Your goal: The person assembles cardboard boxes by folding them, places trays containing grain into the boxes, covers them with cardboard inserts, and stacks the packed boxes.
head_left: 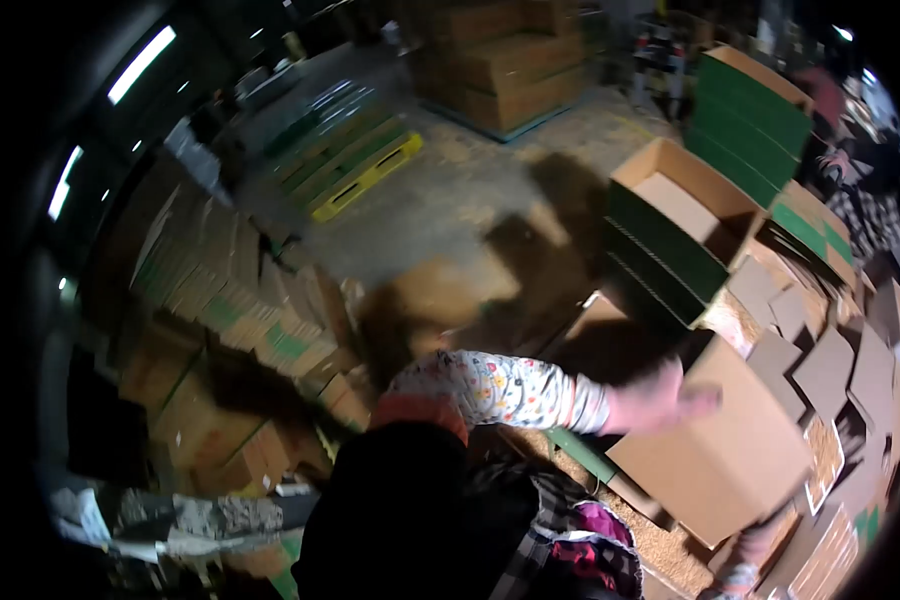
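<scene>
The right hand [755, 548] is at the near edge of the board [715, 445], its fingers mostly hidden; its grip cannot be told. The board lies tilted, broad face up, one corner pointing far; its long axis is unclear. The left hand [665, 400], blurred, reaches over its left edge, opening and grip unclear. Cardboard pieces [825, 375] crowd the right. Farther, an open green box [660, 255] holds a pale panel [675, 200]; beyond stands a taller green box [745, 125], open-topped.
</scene>
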The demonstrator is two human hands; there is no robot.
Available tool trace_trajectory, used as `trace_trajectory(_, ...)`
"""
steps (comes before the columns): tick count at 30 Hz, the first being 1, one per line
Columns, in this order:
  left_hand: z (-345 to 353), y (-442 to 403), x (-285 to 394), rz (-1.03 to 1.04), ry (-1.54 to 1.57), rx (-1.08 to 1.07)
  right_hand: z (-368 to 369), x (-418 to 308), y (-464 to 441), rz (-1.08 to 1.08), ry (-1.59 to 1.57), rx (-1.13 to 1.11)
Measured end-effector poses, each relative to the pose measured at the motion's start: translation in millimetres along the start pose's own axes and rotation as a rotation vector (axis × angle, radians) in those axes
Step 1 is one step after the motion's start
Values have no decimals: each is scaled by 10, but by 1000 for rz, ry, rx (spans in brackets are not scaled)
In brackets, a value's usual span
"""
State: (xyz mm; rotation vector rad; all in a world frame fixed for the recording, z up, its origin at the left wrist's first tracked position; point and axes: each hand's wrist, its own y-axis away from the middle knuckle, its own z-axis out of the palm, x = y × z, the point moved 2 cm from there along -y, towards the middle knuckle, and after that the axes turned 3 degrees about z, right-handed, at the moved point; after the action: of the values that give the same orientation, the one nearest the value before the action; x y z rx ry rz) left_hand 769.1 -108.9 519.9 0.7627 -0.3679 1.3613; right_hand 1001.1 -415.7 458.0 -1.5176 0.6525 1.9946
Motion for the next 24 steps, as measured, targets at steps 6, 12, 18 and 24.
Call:
trace_trajectory(6, -906, 515, -281, 352, -1139, 331, 231, -36, -557, 241, 216, -116)
trace_trajectory(12, -109, -283, 214, 613, -1033, 680, 1118, -514, -408, 360, 333, -34)
trace_trajectory(18, -282, -260, 455, 437, -1329, 751, -1730, -257, -509, 14, 634, 940)
trace_trajectory(24, -6, -480, 378, 394, -1363, 878, -3055, 20, -744, 306, 864, 1044)
